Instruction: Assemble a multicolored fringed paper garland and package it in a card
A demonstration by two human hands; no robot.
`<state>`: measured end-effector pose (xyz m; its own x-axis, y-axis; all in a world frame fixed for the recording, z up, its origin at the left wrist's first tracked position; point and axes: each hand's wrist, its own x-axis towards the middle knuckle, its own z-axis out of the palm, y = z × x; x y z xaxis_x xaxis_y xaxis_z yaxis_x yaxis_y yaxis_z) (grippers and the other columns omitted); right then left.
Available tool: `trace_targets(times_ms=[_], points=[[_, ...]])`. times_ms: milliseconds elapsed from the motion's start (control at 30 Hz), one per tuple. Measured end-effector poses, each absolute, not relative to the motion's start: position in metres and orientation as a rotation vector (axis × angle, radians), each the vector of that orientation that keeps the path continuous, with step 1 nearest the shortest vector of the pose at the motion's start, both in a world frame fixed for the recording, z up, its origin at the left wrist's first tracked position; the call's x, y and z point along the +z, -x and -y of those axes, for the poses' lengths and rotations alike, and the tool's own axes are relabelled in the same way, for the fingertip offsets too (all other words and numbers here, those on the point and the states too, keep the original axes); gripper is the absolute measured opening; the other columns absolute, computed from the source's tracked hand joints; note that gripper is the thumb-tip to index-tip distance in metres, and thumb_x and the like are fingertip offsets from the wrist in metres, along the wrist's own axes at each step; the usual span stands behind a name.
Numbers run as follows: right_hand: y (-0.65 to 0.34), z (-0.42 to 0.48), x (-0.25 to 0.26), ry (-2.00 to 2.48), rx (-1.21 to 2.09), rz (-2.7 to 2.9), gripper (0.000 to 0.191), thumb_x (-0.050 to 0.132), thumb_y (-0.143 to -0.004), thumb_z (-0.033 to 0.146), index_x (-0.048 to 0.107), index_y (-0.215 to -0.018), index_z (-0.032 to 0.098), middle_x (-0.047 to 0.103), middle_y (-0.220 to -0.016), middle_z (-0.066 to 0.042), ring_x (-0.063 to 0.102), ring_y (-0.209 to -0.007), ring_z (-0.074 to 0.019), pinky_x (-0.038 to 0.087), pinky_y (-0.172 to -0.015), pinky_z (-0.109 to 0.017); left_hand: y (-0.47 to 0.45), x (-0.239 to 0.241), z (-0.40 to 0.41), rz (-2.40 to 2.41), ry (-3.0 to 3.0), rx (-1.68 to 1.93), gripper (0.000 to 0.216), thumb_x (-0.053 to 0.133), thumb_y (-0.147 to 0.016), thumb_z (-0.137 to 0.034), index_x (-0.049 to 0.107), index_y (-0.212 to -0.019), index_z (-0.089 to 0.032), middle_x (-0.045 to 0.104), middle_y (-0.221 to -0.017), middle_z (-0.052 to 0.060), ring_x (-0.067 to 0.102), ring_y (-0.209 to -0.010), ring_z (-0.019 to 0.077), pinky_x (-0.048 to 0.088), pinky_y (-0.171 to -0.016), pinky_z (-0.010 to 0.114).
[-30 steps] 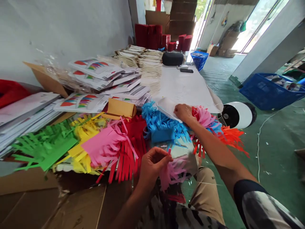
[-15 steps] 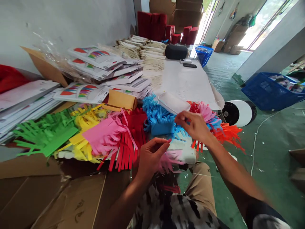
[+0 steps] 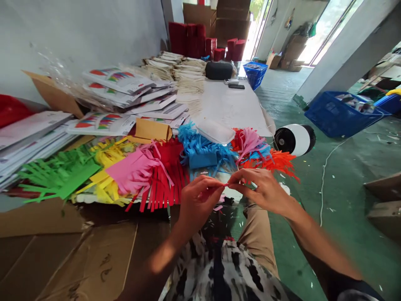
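Note:
A small pink paper piece (image 3: 226,184) is pinched between the fingertips of both hands, above my lap. My left hand (image 3: 200,200) closes on it from the left, with thumb and forefinger pressed together. From the right, the thumb and fingers of my right hand (image 3: 265,190) meet at the same piece. Most of the paper is hidden by my fingers. Just beyond lie a blue fringed paper bundle (image 3: 203,160) and, to its left, a red fringed bundle (image 3: 167,167). An orange fringed bundle (image 3: 280,162) sits beyond my right hand.
Pink (image 3: 120,171), yellow (image 3: 109,156) and green (image 3: 79,177) fringed paper lies leftward. A white plastic tray (image 3: 216,131) rests behind the blue bundle. Printed packets (image 3: 119,81) are piled at the wall. A fan (image 3: 294,139) and a blue basket (image 3: 332,113) stand right; a cardboard box (image 3: 94,259) is lower left.
My right hand has come down and toward my left hand, and its fingertips now meet the pink paper piece. My left hand stays nearly in place. The view has shifted slightly right.

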<state>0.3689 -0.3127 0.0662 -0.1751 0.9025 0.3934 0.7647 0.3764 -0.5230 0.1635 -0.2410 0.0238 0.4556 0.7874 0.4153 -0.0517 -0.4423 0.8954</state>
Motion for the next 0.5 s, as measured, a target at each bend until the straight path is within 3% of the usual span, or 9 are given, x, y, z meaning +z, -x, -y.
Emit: trace_targets(times_ms=[233,500], points=[[-0.36,0.332,0.072,1.439,0.177,2.041,0.019,0.058,-0.109,0.038,0.068,-0.103,0.023,0.078,-0.091,-0.003,0.069,-0.078,-0.0166,0.047,-0.072,-0.029,-0.157,0.027,0.253,-0.608,-1.927,1.085,0.007,0.074,-0.095,-0.027,0.08,-0.091,-0.025,0.077,-0.088,0.003,0.072,-0.084,0.0178,0.055,-0.079,0.028],[-0.35,0.341,0.079,1.41,-0.003,2.211,0.019,0.049,-0.109,0.025,0.063,-0.095,0.021,0.067,-0.079,-0.004,0.057,-0.069,-0.0169,0.041,-0.066,-0.03,-0.155,0.027,0.257,-0.555,-1.864,0.995,0.007,0.075,-0.094,-0.028,0.081,-0.091,-0.026,0.078,-0.09,0.004,0.072,-0.085,0.0192,0.055,-0.079,0.029]])
